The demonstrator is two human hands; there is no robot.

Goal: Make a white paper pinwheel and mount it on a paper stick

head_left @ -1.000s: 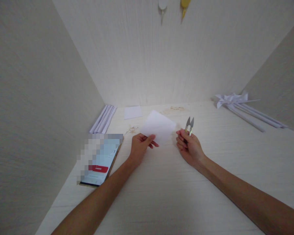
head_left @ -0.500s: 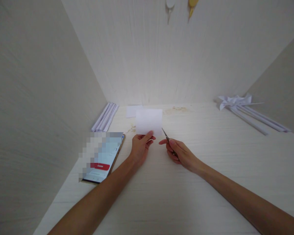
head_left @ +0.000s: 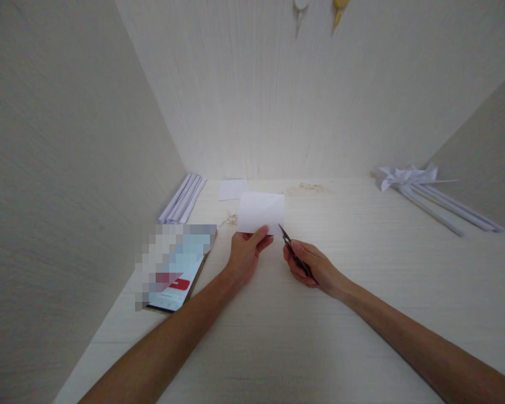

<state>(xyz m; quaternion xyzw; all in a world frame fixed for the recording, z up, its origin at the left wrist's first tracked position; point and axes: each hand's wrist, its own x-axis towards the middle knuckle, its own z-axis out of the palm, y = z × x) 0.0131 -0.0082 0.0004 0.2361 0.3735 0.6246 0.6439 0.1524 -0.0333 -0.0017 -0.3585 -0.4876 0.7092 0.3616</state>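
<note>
My left hand (head_left: pixel 248 252) pinches a white sheet of paper (head_left: pixel 261 212) by its near edge, thumb on top. The sheet is raised over the white table. My right hand (head_left: pixel 309 262) is closed around dark scissors (head_left: pixel 289 241), whose type of grip is partly hidden by the fingers. The tip of the blades points up and left, right by the sheet's near right corner. Whether the blades touch the paper I cannot tell. Behind the sheet, another piece of white paper (head_left: pixel 232 189) lies flat on the table.
A phone (head_left: pixel 179 297), partly pixelated, lies left of my left forearm. Rolled white paper sticks (head_left: pixel 183 199) rest by the left wall. Folded paper pinwheels (head_left: pixel 408 177) with paper sticks (head_left: pixel 454 207) lie at the back right. Two hooks (head_left: pixel 340 11) are on the back wall.
The scissors' tip has come up to the sheet's near right corner, and my right index finger has curled in. The sheet appears tilted differently. The whole view has shifted slightly.
</note>
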